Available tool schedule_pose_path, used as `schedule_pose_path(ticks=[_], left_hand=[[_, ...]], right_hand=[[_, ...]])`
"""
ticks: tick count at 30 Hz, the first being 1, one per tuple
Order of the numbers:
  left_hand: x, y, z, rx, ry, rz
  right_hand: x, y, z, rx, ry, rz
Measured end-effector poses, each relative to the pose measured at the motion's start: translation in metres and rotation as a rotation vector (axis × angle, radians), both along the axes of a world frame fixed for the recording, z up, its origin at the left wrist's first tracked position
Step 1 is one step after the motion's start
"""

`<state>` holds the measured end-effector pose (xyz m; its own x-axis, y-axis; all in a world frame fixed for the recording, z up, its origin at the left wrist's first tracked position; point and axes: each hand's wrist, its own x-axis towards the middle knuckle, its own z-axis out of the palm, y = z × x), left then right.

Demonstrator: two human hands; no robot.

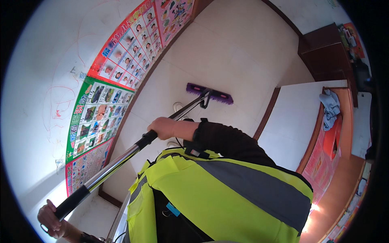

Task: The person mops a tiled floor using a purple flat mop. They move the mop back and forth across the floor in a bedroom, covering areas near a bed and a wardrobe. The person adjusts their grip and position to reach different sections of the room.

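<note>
Pale tiled floor carries the purple broom head; both hands, left and right, clasp its metal pole.

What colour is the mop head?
Purple; the mop head shows best in the head view.

The person's left hand is closed around the black grip at the top end of the mop pole, fingers curled over it, a dark wristband showing at the wrist. The right hand is wrapped around the same pole farther down, toward its lower end, knuckles turned up. The right forearm, in a dark sleeve, runs back from that hand toward the chest, elbow bent. A bright yellow vest with a grey band covers the torso just behind the pole.
</note>
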<state>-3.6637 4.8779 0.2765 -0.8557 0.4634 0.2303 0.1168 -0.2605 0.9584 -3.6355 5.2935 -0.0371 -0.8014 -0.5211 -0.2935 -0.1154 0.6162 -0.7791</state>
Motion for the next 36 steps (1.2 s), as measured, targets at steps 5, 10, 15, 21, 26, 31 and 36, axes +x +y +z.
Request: schedule_pose_path(ticks=[5, 10, 15, 21, 26, 31, 36], left_hand=[[-0.032, 0.086, -0.05, -0.066, -0.006, 0.11], [-0.112, 0.234, -0.093, -0.049, 0.059, 0.085], [-0.207, 0.374, -0.125, -0.016, 0.064, -0.08], [-0.229, 0.415, -0.161, -0.143, -0.006, -0.034], [-0.224, 0.375, -0.187, -0.15, -0.062, 0.079], [-0.211, 0.316, -0.182, -0.134, -0.108, 0.165], [-0.166, 0.238, -0.159, -0.15, -0.156, 0.19]], right_hand=[[-0.077, 0.103, -0.017, 0.196, 0.127, -0.016], [-0.182, 0.239, -0.015, 0.505, 0.357, -0.197], [-0.272, 0.336, -0.013, 0.686, 0.236, -0.46], [-0.305, 0.346, -0.08, 0.641, 0.18, -0.64], [-0.308, 0.323, -0.113, 0.674, 0.421, -0.436], [-0.313, 0.274, -0.113, 0.697, 0.337, -0.131], [-0.277, 0.193, -0.117, 0.486, 0.366, -0.002]])
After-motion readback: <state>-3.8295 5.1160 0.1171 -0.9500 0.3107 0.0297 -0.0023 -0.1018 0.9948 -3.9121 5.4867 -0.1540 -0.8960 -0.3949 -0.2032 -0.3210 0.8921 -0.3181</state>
